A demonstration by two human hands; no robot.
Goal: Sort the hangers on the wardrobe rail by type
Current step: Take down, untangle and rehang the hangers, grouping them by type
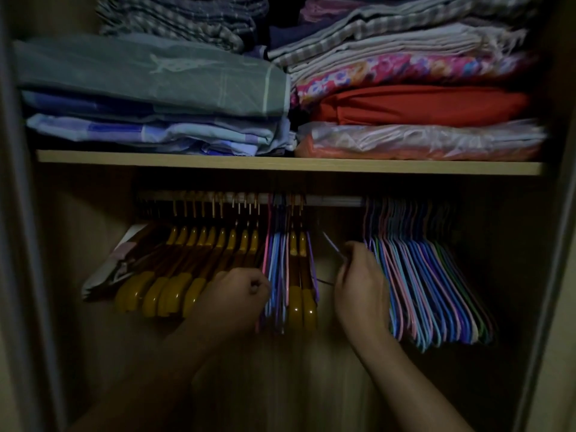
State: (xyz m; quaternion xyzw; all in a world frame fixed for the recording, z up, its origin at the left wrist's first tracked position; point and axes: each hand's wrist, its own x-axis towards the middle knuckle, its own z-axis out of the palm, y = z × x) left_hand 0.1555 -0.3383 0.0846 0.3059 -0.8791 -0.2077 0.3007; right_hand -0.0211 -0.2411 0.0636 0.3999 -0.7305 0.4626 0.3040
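Brown wooden hangers [199,254] are hanging at the metal rail's [333,201] left, thin coloured wire hangers [430,282] at its right, a mixed cluster [290,275] between.

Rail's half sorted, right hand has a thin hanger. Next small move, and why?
Probably hook that thin hanger, pinched in the right hand, onto the rail beside the coloured bunch on the right. Thin hangers and two wooden ones are still mixed in the middle, where the left hand waits.
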